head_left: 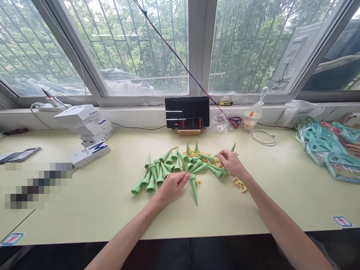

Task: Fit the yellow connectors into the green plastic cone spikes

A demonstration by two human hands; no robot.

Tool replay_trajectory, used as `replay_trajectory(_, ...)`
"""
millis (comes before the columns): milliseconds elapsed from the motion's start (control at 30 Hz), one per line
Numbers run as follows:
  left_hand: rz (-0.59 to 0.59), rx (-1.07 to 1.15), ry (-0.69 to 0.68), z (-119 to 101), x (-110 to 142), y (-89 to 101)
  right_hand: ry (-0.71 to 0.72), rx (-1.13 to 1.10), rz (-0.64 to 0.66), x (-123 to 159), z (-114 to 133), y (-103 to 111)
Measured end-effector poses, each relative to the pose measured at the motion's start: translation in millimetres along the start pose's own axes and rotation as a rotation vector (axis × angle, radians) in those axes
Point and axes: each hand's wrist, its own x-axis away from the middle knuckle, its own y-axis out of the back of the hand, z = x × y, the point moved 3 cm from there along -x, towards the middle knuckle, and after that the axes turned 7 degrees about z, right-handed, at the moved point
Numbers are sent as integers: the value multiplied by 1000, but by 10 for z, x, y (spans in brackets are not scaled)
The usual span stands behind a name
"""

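My left hand (pixel 174 184) is closed, its fingertips pinched at the capped end of a green plastic watering spike (pixel 194 190) whose point faces me. Just left of and behind that hand lies a heap of similar green spikes (pixel 159 173), several of them with ribbed caps. My right hand (pixel 232 164) is closed in a pinch over the right side of the heap; whatever is between its fingers is hidden. Small yellow plastic valve-like pieces (pixel 192 153) are mixed in behind the spikes. A few more yellow pieces (pixel 240 185) lie below my right wrist.
A black screen (pixel 187 107) with a phone (pixel 190 123) before it stands at the back. White boxes (pixel 94 125) are stacked left. A bagged cup (pixel 251 119), coiled white cable (pixel 263 138) and wrapped teal items (pixel 316 140) lie right, where another person's hand (pixel 353 149) shows.
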Motion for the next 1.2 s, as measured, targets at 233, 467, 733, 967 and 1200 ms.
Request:
replay_trajectory(233,-3,-19,-20,22,-2,-19,-32,-18,-27,-15,-19,47)
replay_trajectory(467,6,-31,-17,49,7,-28,15,237,-121,-9,-23,147)
replay_trajectory(733,23,-37,-15,54,11,-40,0,559,93,22,2,207)
replay_trajectory(967,30,-29,-22,54,3,-45,-95,678,160,19,4,174)
replay_trajectory(1200,26,-43,-19,38,2,-42,-118,673,189,5,-35,158)
